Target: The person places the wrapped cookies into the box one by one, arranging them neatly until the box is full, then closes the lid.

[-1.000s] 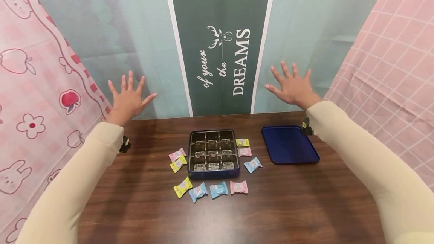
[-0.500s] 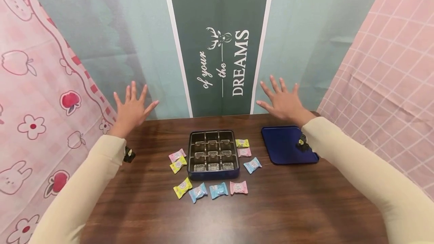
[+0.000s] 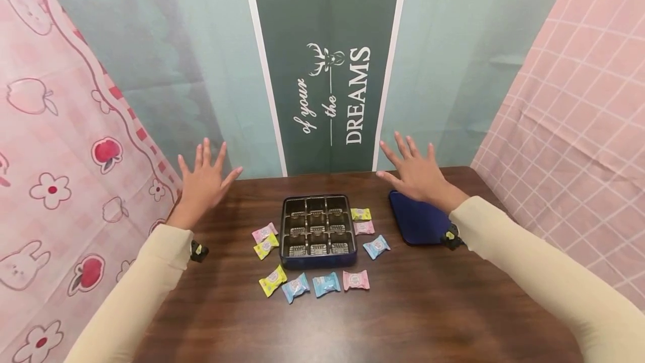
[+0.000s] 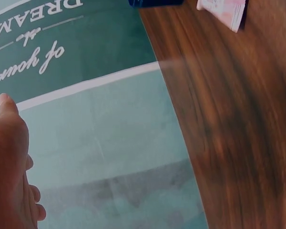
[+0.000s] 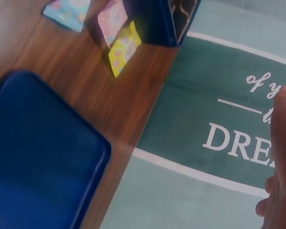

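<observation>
Only the head view shows both hands whole: left hand and right hand hover spread-fingered, holding nothing, above the table's far edge. Wrist views catch just a thumb edge each. Right hand hangs over the dark-blue lid. One blue nine-cell tin sits mid-table, cells bare. Nine wrapped candies ring it: three yellow, three pink, three blue.

Bare wood table open along the near edge, sweets ringing the compartment box on the front and both sides, blue lid just right of them, backdrop closing off the far edge, pink cloths walling both sides.
</observation>
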